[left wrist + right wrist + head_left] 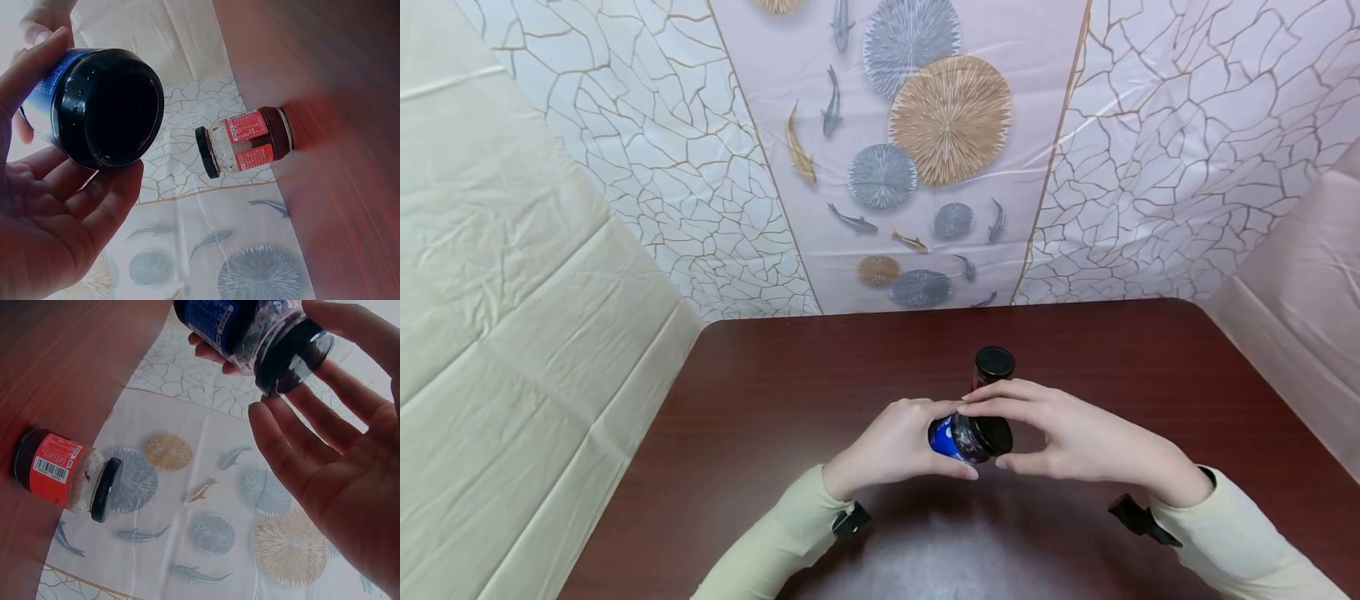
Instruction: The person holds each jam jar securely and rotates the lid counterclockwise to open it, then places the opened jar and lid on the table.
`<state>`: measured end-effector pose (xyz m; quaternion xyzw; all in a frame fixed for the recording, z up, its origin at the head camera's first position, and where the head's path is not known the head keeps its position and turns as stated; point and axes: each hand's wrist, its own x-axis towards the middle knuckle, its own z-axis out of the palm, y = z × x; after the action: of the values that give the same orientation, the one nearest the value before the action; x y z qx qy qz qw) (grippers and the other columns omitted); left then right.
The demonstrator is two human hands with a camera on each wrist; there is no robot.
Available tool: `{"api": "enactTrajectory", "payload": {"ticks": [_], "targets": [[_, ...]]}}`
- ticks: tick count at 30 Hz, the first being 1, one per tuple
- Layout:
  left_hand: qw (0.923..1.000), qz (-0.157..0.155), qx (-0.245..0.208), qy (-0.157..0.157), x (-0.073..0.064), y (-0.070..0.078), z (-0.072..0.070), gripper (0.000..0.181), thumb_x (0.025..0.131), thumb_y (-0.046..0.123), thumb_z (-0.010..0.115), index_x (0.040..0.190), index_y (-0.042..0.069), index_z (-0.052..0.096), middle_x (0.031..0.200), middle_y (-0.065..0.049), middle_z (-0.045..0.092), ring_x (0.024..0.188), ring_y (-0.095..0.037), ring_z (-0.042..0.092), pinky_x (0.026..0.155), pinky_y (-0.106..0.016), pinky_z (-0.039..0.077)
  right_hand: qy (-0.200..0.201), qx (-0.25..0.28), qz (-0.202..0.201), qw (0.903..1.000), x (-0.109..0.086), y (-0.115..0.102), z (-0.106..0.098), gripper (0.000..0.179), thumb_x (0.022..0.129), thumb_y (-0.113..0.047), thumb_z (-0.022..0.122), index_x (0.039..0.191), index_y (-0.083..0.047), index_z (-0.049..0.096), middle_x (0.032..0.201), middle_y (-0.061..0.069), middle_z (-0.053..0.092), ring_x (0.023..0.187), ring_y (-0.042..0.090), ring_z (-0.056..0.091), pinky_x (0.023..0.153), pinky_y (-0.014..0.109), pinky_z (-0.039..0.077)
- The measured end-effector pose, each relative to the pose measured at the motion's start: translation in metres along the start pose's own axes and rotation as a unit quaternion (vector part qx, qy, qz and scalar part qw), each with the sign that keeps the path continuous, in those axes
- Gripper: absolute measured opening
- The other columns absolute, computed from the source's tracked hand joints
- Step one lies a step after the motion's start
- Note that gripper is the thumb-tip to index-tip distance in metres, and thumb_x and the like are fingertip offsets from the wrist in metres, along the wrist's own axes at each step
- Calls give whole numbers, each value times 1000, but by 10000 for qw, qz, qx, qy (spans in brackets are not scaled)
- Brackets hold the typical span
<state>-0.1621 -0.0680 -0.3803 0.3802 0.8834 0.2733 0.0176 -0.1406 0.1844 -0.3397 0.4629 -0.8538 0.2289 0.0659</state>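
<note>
A glass jar with a blue label and black lid is tilted above the table, its lid toward the right. My left hand grips it round the body, and the jar's dark base faces the left wrist camera. Around the lid my right hand spreads its fingers and thumb loosely; whether the fingertips touch the lid I cannot tell. Behind the hands stands a second jar, upright, with a red label and a black lid. The right hand partly hides it in the head view.
The dark red-brown wooden table has rounded far corners. A patterned cloth wall rises behind it, with pale cloth along the left and pinkish cloth along the right.
</note>
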Motion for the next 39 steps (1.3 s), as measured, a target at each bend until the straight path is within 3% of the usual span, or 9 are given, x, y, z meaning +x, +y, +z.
{"api": "enactTrajectory", "payload": {"ticks": [7,13,25,34,39], "targets": [[9998,89,149,77,0,0,0,78,75,54,85,138,14,62,111,0,72,89,-3,63,73,-14,47,125,-93,299,9994,0,-4,0,62,88,-47,77,142,-26,56,141,-10,53,128,13,52,97,41,50],[9998,119,115,93,0,1,0,78,75,54,86,137,13,62,113,1,72,91,-2,63,75,-14,48,122,-40,593,9982,1,-3,-2,60,88,-49,75,140,-24,59,134,-11,56,120,10,56,93,42,52],[9998,42,193,19,0,2,-2,80,75,56,85,140,15,61,108,1,72,87,-2,61,73,-14,47,91,-5,321,9994,2,1,0,51,90,-44,76,133,-20,64,128,-13,57,112,6,59,89,36,53],[9998,-63,173,-65,0,0,-1,78,75,57,84,137,16,62,106,3,72,85,-2,61,72,-15,47,-164,22,168,9997,1,0,-2,48,90,-37,78,133,-22,64,132,-8,56,118,13,57,92,40,52],[9997,-76,223,-49,-1,-1,-2,80,75,57,84,139,15,61,107,1,72,85,-3,61,71,-16,47,-101,-63,165,9998,2,-2,-1,56,86,-36,82,137,-22,62,136,-8,55,124,14,54,95,41,51]]}}
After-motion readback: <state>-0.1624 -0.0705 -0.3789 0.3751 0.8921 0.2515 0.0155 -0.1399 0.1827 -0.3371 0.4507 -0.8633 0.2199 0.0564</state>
